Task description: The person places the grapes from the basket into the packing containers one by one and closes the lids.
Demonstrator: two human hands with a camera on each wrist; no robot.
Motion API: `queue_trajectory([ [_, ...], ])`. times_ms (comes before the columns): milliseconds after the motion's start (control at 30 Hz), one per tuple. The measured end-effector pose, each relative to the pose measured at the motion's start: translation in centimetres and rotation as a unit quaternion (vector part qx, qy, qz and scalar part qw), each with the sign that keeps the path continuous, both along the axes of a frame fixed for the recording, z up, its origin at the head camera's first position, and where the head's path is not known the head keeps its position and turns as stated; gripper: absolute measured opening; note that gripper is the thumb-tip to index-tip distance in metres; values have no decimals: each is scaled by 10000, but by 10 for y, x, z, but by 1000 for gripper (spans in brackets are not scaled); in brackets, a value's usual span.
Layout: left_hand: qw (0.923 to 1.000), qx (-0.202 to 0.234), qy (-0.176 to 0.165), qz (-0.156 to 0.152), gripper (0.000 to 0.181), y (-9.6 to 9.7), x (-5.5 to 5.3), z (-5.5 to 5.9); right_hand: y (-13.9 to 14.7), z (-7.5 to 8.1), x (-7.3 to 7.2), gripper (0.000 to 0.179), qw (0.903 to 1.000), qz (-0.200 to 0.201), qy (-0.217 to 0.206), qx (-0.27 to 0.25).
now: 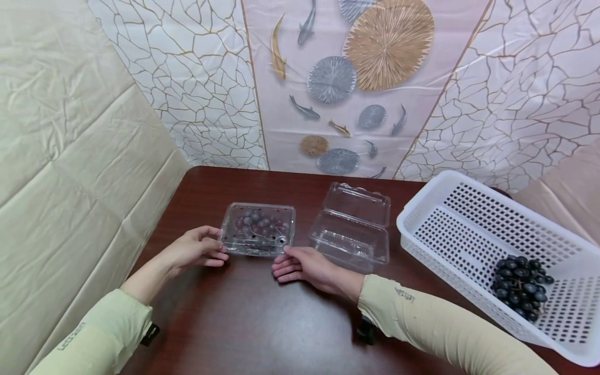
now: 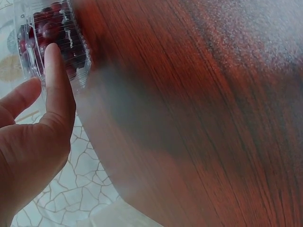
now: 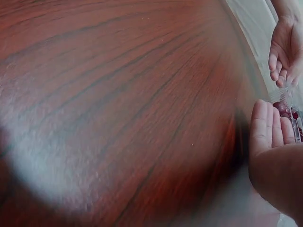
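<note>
A clear lidded plastic clamshell box (image 1: 226,219) of dark red and purple grapes (image 1: 262,224) is between my two hands, its lid down. My left hand (image 1: 199,247) is at its left front corner, fingers fairly straight and touching the side. In the left wrist view the index finger (image 2: 59,87) lies along the box wall. My right hand (image 1: 311,268) is at the right front corner, thumb against the edge and the other fingers extended below. In the right wrist view those fingers (image 3: 261,125) look straight beside the box. Whether the box is slightly raised cannot be told.
Right of the grape box stands a second clear clamshell box (image 1: 349,237), lid raised, no fruit in it. A white perforated basket (image 1: 436,260) lies at the right with a bunch of dark grapes (image 1: 520,286) inside. Fabric walls (image 1: 215,88) border the brown table (image 1: 262,323).
</note>
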State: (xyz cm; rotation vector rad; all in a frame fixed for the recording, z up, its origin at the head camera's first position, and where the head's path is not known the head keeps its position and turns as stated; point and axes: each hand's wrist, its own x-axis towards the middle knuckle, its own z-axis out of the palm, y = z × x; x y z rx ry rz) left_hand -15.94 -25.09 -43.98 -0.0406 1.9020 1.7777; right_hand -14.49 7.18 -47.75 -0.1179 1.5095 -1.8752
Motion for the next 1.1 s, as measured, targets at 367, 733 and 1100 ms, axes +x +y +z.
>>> queue_trajectory([
  [367,9999,-106,-40,81,49,-4,0,-1,-6,-4,-2,42,9995,-128,48,-274],
  [733,9998,-128,4,146,49,-4,2,3,-8,-2,-2,48,9995,-124,-70,-278],
  [1100,9977,-593,180,292,51,-7,-1,6,-7,-1,5,52,9993,277,-250,-9],
])
